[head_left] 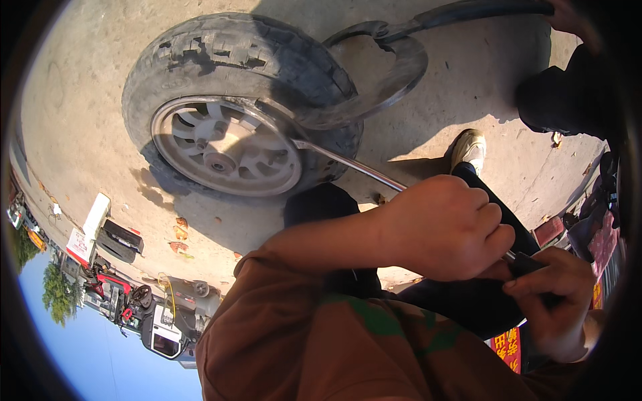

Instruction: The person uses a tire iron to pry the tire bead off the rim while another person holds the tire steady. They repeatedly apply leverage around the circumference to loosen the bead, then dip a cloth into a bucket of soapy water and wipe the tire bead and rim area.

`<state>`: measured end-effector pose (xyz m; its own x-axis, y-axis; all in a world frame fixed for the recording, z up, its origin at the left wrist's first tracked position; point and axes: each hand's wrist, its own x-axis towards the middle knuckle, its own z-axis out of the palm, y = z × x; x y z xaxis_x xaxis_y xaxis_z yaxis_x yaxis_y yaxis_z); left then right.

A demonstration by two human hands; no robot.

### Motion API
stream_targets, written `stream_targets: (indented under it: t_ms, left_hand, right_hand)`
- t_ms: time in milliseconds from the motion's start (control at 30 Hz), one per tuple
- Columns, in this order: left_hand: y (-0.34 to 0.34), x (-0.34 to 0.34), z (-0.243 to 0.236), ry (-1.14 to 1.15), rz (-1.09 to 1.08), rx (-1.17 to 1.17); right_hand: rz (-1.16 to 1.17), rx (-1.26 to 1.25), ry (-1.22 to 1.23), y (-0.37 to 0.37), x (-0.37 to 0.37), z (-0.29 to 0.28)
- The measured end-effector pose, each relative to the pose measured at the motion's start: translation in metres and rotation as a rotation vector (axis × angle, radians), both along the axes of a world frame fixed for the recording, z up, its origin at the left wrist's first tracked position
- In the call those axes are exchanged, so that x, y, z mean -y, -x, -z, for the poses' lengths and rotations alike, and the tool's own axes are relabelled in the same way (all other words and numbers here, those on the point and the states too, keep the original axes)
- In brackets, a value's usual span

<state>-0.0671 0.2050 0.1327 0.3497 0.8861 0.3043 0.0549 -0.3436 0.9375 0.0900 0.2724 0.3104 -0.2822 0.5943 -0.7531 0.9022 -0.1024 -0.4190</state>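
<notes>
A worn black tyre on a pale multi-spoke wheel [224, 150] rests on the concrete, its tread cracked and chipped. My left hand [455, 230] is closed in a fist round the shiny shaft of a pry bar [364, 167]. The bar's far tip meets the rim edge where tyre and wheel join. Around the bar's black handle, my right hand [555, 294] is closed at the near end. A big curved metal tool [401, 77], partly blurred, hooks over the tyre. Its long dark handle reaches to another person's hand [568, 15] at the top right.
A dark-trousered knee [555, 100] stands at the right. A white shoe [470, 148] is planted beyond my hands. Dry leaves [179, 230] lie on the ground. Left and lower left hold a small dark tyre [119, 240], red-and-black machinery [127, 294] and a white vehicle [166, 331].
</notes>
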Motion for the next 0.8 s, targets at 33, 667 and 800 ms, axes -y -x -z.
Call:
stream_targets:
  t_ms: [33, 667, 800]
  left_hand:
    - [0.001, -0.001, -0.001, -0.003, -0.001, 0.005]
    - [0.028, 0.011, -0.014, -0.135, 0.005, 0.114]
    - [0.022, 0.011, -0.009, -0.149, -0.032, 0.081]
  right_hand:
    - [-0.005, 0.009, -0.017, 0.004, -0.001, -0.002]
    - [-0.124, -0.164, 0.011, 0.036, 0.019, -0.030]
    - [-0.148, -0.103, 0.006, 0.029, 0.014, -0.026]
